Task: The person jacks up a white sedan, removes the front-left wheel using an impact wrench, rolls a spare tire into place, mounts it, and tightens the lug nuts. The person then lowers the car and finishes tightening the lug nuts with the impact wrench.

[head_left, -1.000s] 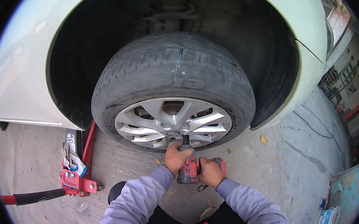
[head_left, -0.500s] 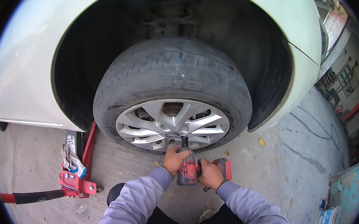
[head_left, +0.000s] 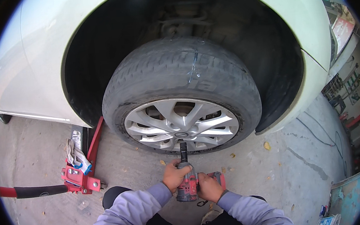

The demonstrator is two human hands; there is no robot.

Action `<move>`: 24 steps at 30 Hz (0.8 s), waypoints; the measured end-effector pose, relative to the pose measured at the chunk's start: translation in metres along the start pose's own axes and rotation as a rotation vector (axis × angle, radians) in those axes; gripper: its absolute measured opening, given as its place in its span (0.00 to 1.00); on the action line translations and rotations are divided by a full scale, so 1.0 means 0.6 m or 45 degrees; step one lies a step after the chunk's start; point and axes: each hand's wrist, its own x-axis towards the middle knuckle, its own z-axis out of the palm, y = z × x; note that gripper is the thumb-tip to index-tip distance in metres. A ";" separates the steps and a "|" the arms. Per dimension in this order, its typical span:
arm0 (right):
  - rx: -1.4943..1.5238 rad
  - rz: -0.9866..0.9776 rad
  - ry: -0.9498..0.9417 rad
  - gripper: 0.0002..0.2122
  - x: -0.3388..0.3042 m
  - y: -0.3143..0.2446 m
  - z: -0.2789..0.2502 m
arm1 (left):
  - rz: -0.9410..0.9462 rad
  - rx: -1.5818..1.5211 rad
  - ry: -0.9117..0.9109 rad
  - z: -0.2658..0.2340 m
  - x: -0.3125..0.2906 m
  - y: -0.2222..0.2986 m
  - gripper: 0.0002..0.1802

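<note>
A red and black cordless impact wrench (head_left: 188,188) is held low in front of the wheel, its black socket (head_left: 184,151) pointing at the rim. My left hand (head_left: 175,176) is closed on the front of its body. My right hand (head_left: 209,187) wraps the handle, with the red battery beyond it. The silver alloy rim (head_left: 169,111) has several spokes and sits in a worn black tire (head_left: 143,79) under the white car's fender (head_left: 39,69). The socket tip overlaps the rim's lower edge; whether it touches I cannot tell.
On the left stands a red floor jack (head_left: 81,179) with a padded handle (head_left: 41,191); work gloves (head_left: 78,158) lie on it. Thin cables (head_left: 321,136) run over the concrete at right. A worn teal cabinet (head_left: 352,198) is at lower right, and tools (head_left: 353,84) hang behind.
Both my hands have drawn the impact wrench back toward me, and its socket has come lower and away from the rim's center. The whole view has shifted slightly.
</note>
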 end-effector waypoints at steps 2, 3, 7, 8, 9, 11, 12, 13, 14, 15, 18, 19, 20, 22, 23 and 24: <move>-0.021 -0.115 0.037 0.22 0.017 -0.007 0.008 | 0.089 -0.005 0.077 -0.021 -0.006 0.010 0.21; -0.022 -0.176 0.072 0.22 0.028 -0.013 0.012 | 0.077 -0.004 0.081 -0.034 -0.005 0.017 0.21; -0.062 -0.183 0.100 0.21 0.068 -0.044 0.026 | 0.163 0.002 0.071 -0.076 0.013 0.044 0.20; -0.043 -0.151 0.105 0.20 0.077 -0.052 0.029 | 0.153 0.016 0.071 -0.085 0.021 0.052 0.20; -0.003 -0.128 0.111 0.20 0.086 -0.057 0.032 | 0.207 -0.039 0.025 -0.090 0.030 0.059 0.20; -0.014 -0.064 0.149 0.19 0.107 -0.066 0.037 | 0.154 0.015 -0.045 -0.103 0.054 0.081 0.21; 0.006 -0.032 0.184 0.19 0.117 -0.069 0.039 | 0.144 0.060 -0.071 -0.107 0.065 0.092 0.21; -0.029 -0.021 0.172 0.19 0.123 -0.072 0.041 | 0.136 0.021 -0.107 -0.110 0.068 0.097 0.22; -0.051 -0.004 0.168 0.19 0.129 -0.074 0.042 | 0.172 -0.007 -0.085 -0.110 0.074 0.102 0.21; -0.069 0.050 0.135 0.18 0.132 -0.077 0.043 | 0.202 -0.036 -0.061 -0.110 0.076 0.105 0.21; -0.042 0.019 0.241 0.17 0.138 -0.085 0.038 | 0.132 -0.030 -0.068 -0.114 0.082 0.115 0.22; -0.048 0.018 0.252 0.16 0.138 -0.086 0.033 | 0.119 -0.059 -0.083 -0.114 0.084 0.117 0.22; -0.039 0.019 0.268 0.15 0.135 -0.086 0.028 | 0.099 -0.085 -0.099 -0.113 0.083 0.117 0.22; -0.041 0.033 0.280 0.14 0.133 -0.086 0.017 | 0.054 -0.105 -0.101 -0.112 0.083 0.118 0.19; -0.050 0.047 0.268 0.14 0.130 -0.086 0.013 | 0.039 -0.113 -0.108 -0.111 0.083 0.117 0.18; -0.048 0.049 0.270 0.14 0.128 -0.086 0.010 | 0.027 -0.122 -0.096 -0.108 0.083 0.117 0.17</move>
